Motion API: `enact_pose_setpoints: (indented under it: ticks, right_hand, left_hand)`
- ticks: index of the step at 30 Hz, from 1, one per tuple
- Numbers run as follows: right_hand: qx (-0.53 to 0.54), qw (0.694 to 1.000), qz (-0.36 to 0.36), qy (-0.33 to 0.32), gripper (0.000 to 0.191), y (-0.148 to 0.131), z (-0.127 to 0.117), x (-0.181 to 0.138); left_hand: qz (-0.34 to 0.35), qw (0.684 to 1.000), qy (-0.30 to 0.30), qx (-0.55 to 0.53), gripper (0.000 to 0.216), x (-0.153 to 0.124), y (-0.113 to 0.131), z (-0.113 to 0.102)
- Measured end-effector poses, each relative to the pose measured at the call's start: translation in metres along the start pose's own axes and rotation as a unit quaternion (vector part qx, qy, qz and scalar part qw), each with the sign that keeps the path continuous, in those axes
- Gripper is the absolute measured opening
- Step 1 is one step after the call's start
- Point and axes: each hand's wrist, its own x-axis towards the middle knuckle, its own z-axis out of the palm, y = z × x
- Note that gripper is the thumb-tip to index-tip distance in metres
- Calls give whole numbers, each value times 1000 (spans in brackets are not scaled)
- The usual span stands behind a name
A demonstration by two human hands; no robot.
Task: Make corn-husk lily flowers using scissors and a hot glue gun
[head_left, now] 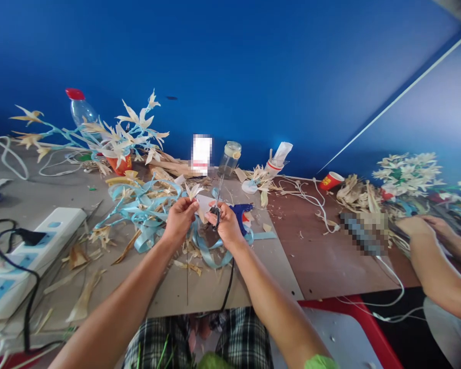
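My left hand point(182, 218) pinches a small pale husk flower point(194, 191) by its base, its petals pointing up. Scissors point(219, 190) are in my right hand point(227, 223), black handles in the fingers and thin blades upward. The two hands are close together but apart. Behind and left of them lies a heap of light blue ribbon point(140, 200) mixed with dry husk pieces. A blue object point(241, 218), partly hidden by my right hand, lies just beyond it. More ribbon point(211, 256) loops below my hands on the table.
Husk flower branches point(119, 138) stand in a red cup point(120, 165) at back left. A power strip point(42, 251) lies left, a clear jar point(229, 159) behind. On the right are a red cup point(330, 180), a phone point(359, 233) and another person's hands point(418, 225).
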Motion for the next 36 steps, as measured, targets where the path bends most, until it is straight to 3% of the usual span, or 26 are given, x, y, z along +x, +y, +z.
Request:
enact_pose_setpoints:
  ticks: [5, 9, 15, 18, 20, 22, 24, 30, 32, 36]
  right_hand:
    - [12, 999, 29, -1, 50, -3, -6, 1]
    - [-5, 998, 42, -41, 48, -1, -2, -1]
    - [21, 999, 22, -17, 44, -1, -8, 3]
    - [18, 1000, -2, 22, 44, -3, -17, 8]
    - [0, 996, -25, 82, 45, -4, -22, 11]
    - [-54, 985, -66, 153, 47, -5, -25, 12]
    - [-109, 974, -97, 175, 50, -6, -22, 10]
    - [-80, 996, -6, -33, 51, -5, 2, -5]
    - [-72, 996, -17, -46, 51, -2, 8, -8]
    - [-73, 997, -24, -9, 46, 5, 8, -5]
  left_hand:
    - [-10, 1000, -16, -5, 28, 0, 1, -1]
    - [-3, 1000, -12, 1, 28, 1, 2, -1]
    - [-7, 1000, -25, 13, 27, -1, 6, 1]
    - [-9, 1000, -27, 12, 26, -2, 7, 1]
    - [-12, 1000, -17, 5, 26, -1, 7, -1]
    - [-16, 1000, -5, -8, 25, 0, 6, -3]
    - [-16, 1000, 6, -21, 25, 1, 4, -4]
    - [24, 999, 47, -3, 25, 3, 2, -5]
    - [28, 998, 49, 10, 25, 2, 3, -3]
    - [18, 999, 34, 10, 27, 0, 4, -1]
